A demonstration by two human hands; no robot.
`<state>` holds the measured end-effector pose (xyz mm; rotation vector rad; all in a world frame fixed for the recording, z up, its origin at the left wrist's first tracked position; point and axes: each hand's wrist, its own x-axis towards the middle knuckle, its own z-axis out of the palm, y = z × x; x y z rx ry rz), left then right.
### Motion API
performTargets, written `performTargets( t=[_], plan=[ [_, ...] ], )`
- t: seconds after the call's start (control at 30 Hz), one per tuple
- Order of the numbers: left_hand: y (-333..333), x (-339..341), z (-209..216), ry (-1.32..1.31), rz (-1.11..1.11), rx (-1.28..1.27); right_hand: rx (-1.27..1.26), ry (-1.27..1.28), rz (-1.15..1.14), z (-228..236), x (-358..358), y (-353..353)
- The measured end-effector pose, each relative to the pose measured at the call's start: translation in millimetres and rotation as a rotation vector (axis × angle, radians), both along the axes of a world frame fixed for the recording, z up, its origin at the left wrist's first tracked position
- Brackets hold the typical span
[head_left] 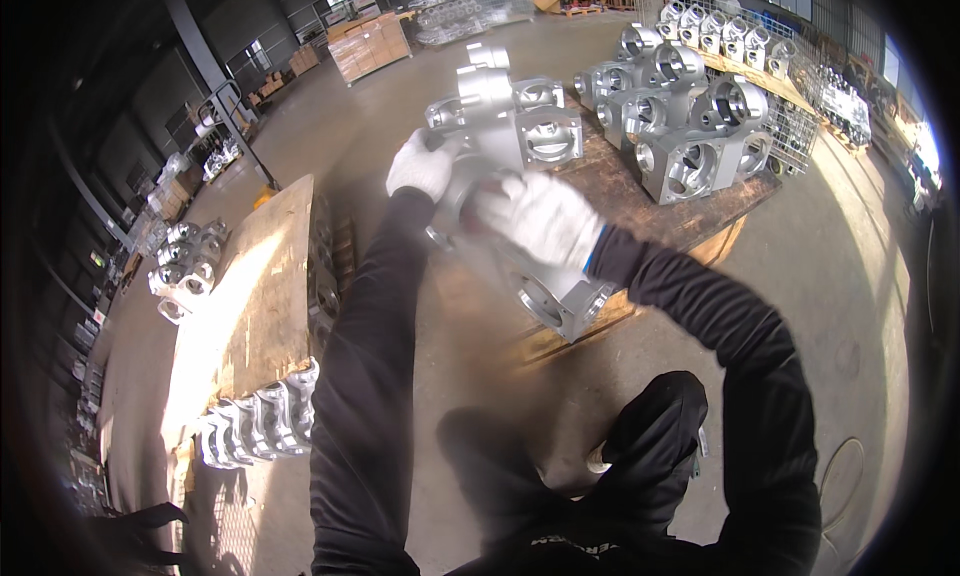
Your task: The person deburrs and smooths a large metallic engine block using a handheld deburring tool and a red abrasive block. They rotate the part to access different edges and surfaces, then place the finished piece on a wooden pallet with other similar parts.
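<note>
A silver metal casting (pixel 545 291) with round bores lies tilted at the near edge of the wooden table, its upper part blurred. My left hand (pixel 422 168), in a white glove, curls over the far left end of this casting. Across its middle rests my gloved right hand (pixel 545 219), fingers bent inward and smeared by motion. A reddish-brown patch shows under those fingers; what it is I cannot make out. Just beyond my hands stands another silver casting (pixel 550 131) of the same kind, with a cylindrical top.
More castings (pixel 690 156) crowd the right of the wooden table (pixel 650 211). A plywood-topped stack (pixel 255 316) stands on the left, castings along its edges. Wire cages (pixel 795 136) with castings are at the far right. Wrapped cartons (pixel 370 48) stand at the back.
</note>
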<state>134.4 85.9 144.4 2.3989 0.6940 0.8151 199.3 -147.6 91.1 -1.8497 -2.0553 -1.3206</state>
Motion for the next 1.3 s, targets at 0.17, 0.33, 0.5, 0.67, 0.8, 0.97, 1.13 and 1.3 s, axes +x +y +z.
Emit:
performTargets(
  t=[0.17, 0.33, 0.5, 0.67, 0.8, 0.97, 1.13, 1.3],
  plan=[
    [12.9, 7.6, -9.1, -0.049, -0.046, -0.021, -0.088, 0.364, -0.057, -12.1, 10.4, -12.3],
    [16.7, 6.9, -11.9, -0.143, -0.117, -0.105, -0.173, 1.080, 0.186, -54.3, 24.8, -29.8],
    [12.2, 14.6, -7.6, -0.023, 0.007, -0.050, 0.331, 1.972, -0.105, -109.7, 102.1, -108.6],
    [13.7, 15.5, -10.9, -0.132, -0.077, -0.089, 0.053, 2.082, -0.185, -166.3, 99.4, -116.9],
    [24.4, -6.5, -11.9, -0.180, -0.315, -0.146, -0.150, 2.111, -0.213, -158.6, 69.9, -127.9],
    [31.6, -21.9, -8.3, -0.140, -0.334, -0.244, -0.057, 1.516, -0.374, -134.2, 35.1, -117.4],
    [31.6, -20.9, -8.8, -0.167, -0.349, -0.283, 0.126, 1.417, -0.082, -151.7, -25.3, -119.0],
    [36.7, -20.3, -9.1, -0.143, -0.351, -0.206, 0.152, 1.422, -0.101, -192.9, -54.6, -165.5]
  ],
)
